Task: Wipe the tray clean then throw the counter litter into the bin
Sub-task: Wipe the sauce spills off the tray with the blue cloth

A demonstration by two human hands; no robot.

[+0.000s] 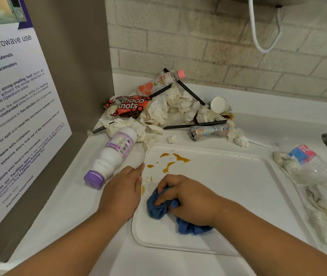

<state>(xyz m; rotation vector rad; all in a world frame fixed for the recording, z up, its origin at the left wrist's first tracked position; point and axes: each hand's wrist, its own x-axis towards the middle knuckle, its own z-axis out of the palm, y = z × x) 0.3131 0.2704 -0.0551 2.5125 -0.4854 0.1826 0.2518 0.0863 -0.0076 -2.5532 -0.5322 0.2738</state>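
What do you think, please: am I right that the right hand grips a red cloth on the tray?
Not quite: the head view shows the cloth is blue; the right hand grips it on the tray.

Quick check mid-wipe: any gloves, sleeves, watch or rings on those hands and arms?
No gloves: the left hand and right hand are bare. The left forearm and right forearm are bare too, no sleeve in view. No watch, bracelet or ring shows on the sides visible.
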